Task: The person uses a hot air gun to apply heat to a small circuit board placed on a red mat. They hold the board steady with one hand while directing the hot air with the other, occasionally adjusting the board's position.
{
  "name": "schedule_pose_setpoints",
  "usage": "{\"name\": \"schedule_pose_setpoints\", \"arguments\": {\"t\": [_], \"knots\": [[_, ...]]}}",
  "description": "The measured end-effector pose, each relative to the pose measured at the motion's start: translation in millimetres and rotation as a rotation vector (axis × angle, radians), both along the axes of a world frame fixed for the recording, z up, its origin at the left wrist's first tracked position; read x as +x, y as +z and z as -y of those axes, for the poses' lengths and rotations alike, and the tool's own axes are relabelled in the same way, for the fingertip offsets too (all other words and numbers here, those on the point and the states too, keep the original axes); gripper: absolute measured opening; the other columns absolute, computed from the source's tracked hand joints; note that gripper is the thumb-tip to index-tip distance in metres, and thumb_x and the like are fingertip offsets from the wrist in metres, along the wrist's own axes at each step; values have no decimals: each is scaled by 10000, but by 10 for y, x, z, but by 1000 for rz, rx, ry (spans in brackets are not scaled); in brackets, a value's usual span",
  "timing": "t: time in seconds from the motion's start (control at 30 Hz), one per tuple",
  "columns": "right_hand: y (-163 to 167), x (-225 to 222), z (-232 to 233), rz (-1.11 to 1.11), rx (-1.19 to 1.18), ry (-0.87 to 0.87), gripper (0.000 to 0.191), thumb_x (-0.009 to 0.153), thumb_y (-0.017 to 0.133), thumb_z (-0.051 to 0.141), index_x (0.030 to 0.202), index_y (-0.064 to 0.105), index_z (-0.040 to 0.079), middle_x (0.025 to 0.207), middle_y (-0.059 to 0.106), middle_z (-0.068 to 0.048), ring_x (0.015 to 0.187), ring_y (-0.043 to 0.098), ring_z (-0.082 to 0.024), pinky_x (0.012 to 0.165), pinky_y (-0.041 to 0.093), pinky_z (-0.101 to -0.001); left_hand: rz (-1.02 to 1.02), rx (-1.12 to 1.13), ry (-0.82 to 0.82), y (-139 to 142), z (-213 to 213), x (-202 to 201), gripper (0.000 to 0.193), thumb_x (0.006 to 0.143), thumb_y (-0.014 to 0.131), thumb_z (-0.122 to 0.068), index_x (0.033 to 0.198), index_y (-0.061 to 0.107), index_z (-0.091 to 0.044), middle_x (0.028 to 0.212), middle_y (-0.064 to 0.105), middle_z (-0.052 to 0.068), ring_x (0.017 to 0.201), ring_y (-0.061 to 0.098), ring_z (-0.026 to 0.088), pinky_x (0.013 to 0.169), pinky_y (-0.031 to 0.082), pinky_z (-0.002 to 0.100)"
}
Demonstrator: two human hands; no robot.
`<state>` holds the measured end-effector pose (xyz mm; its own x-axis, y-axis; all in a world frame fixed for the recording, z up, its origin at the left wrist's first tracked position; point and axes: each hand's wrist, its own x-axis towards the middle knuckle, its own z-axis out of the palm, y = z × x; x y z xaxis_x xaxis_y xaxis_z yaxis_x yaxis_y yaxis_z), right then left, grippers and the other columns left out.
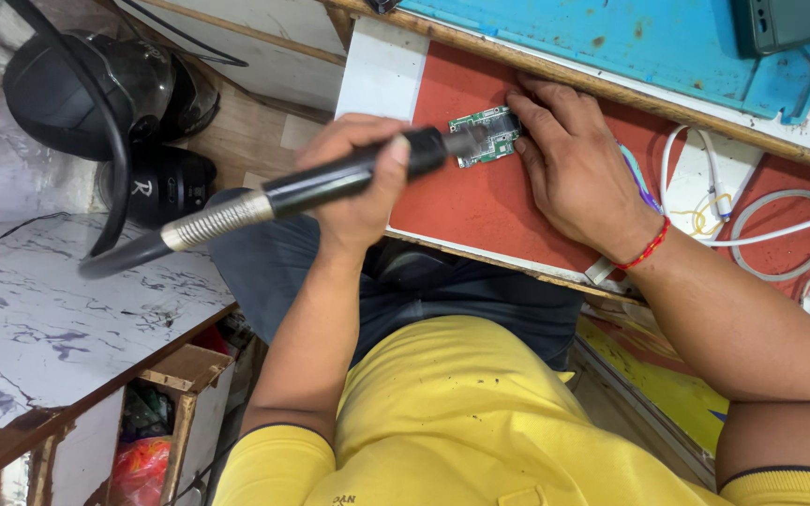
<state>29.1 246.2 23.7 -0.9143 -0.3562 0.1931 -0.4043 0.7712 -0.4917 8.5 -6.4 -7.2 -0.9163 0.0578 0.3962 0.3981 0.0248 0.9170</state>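
A dark helmet (86, 89) is seen at the far left, above a marbled side surface (39, 319). From there a black hot-air handpiece (330, 183) with a ribbed metal collar is stretched rightward, its long axis slightly raised toward the nozzle end. It is grasped around the barrel by the left hand (358, 178), fingers clenched. Just right of the nozzle, a small green circuit board (485, 134) is laid on the red mat (480, 206), near its far edge. The board is pinned flat by the fingertips of the right hand (574, 169), which is the nearer hand, touching it. White cables (761, 234) are coiled further right, well apart; nothing is placed between nozzle and board
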Motion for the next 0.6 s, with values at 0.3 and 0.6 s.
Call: {"name": "schedule_pose_setpoints", "arguments": {"t": [0.3,0.6], "knots": [[-8,-3,6,3,-2,1,430,980,680,20,1400,600,-35,1433,560,-232,1266,546,-433,1089,467,-478,71,78,41,-15,0,-11,175,995,725,-173,1041,706,-5,1034,740,129,912,719,181,849,577,290],[-26,-5,-8,-2,3,-14,443,978,689,24,1392,573,-81,1413,563,-236,1261,544,-434,1091,466,-475,-7,8,1,-33,0,-3,159,979,743,-156,1024,702,-9,1014,749,128,934,724,196,870,577,298]]}}
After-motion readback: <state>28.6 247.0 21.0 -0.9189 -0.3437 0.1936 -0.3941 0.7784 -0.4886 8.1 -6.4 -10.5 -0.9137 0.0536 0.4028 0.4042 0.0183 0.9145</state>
